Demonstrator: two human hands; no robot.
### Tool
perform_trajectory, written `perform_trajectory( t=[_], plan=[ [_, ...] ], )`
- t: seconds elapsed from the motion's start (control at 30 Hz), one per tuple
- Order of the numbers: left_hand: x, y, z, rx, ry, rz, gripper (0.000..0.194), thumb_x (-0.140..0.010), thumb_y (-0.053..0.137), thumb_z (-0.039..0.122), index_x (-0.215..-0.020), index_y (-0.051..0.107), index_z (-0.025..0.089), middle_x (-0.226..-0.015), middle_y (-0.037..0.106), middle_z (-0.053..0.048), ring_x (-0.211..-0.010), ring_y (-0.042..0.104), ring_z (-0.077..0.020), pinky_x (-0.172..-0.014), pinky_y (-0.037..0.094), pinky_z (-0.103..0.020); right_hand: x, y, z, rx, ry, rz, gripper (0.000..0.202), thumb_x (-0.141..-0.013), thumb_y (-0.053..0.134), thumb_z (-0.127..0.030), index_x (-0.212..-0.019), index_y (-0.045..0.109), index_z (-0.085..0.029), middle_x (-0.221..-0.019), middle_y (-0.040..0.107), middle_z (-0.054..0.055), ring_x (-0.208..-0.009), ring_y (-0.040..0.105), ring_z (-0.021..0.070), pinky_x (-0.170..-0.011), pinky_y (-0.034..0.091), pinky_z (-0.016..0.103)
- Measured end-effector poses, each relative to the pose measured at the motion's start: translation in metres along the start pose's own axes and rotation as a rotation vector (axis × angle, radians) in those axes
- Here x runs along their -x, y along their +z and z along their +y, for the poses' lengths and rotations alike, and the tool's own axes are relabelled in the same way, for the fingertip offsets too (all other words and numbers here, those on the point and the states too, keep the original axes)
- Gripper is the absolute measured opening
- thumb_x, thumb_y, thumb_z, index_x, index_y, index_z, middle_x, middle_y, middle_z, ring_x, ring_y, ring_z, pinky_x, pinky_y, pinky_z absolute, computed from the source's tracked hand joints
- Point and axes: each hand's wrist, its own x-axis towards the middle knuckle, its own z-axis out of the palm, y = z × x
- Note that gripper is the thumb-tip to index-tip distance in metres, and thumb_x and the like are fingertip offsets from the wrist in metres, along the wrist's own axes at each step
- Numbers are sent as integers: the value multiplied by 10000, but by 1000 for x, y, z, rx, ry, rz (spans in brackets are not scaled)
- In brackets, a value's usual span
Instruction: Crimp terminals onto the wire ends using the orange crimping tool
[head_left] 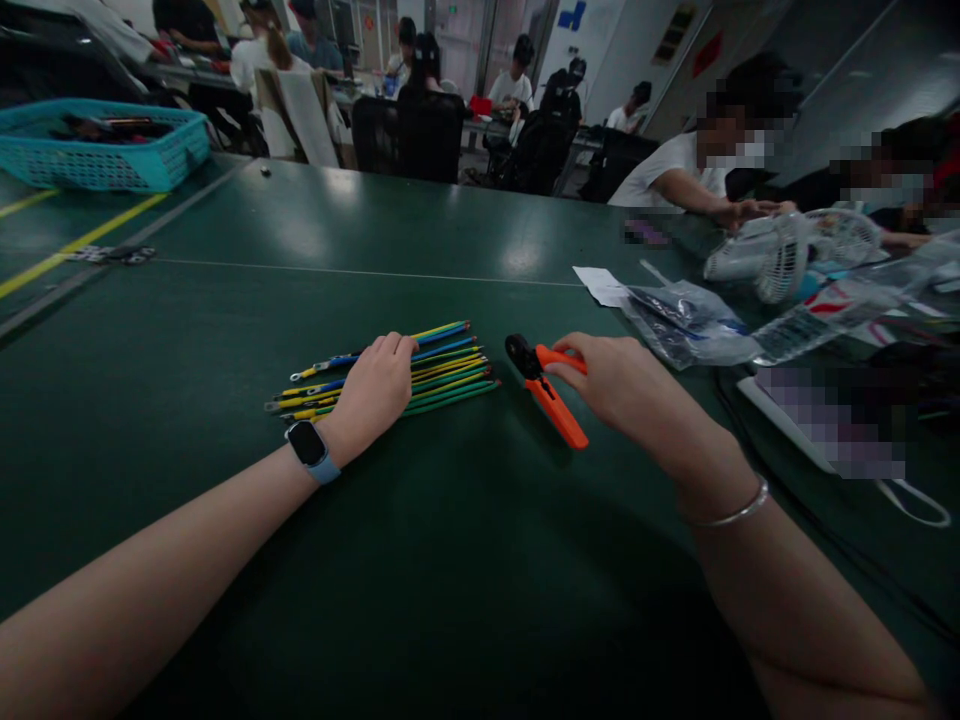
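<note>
Several short insulated wires (pixel 450 386), yellow, green and blue, lie side by side on the green table. Metal ring lugs (pixel 295 376) show at their left ends, with copper-coloured tips at the right. My left hand (pixel 381 378), a watch on its wrist, lies over the middle of the bundle with fingers curled down around it; the fingertips are hidden. To the right, my right hand (pixel 611 385) grips one orange handle of a crimping tool (pixel 555 408). The tool's handles are spread apart, and its black head points toward the wires without touching them.
At the far left stands a blue basket (pixel 105 150) with dark items inside. Right of the crimping tool lie a clear plastic bag (pixel 686 320), white fans (pixel 784 255), a clear bottle (pixel 821 310) and a black cable (pixel 795 490). Another person (pixel 679 180) sits across the table.
</note>
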Motion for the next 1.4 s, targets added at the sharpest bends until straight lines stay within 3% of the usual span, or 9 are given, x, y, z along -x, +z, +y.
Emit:
perform_trajectory(
  t=[0.33,0.57,0.93,1.4],
  plan=[
    [0,-5,5,-56,-35,-41,384,-1032,341,236,-1120,671,61,-1161,658,-181,-1055,593,-286,-932,522,-453,6,-3,-12,41,29,-39,286,-985,506,-309,-1111,685,-125,-984,751,139,-817,684,240,-628,417,329],
    [1,-3,3,-98,-28,-21,412,-1033,333,265,-1075,708,100,-1095,692,-156,-1025,612,-275,-896,527,-453,9,-3,-18,58,4,-17,315,-989,490,-320,-1136,691,-128,-1000,747,147,-865,687,252,-672,443,345],
    [1,-6,10,-137,-43,-36,456,-1012,323,258,-1054,728,54,-1100,668,-210,-996,603,-311,-873,496,-474,9,8,-12,106,-38,91,309,-975,503,-339,-1079,714,-139,-937,751,142,-787,660,231,-660,426,339],
    [1,-5,12,-139,-34,-11,428,-999,346,265,-1010,747,118,-1091,683,-151,-974,625,-273,-923,490,-461,6,10,-6,119,-34,144,298,-966,516,-314,-1081,732,-144,-968,749,151,-873,678,266,-763,480,382]
  ],
)
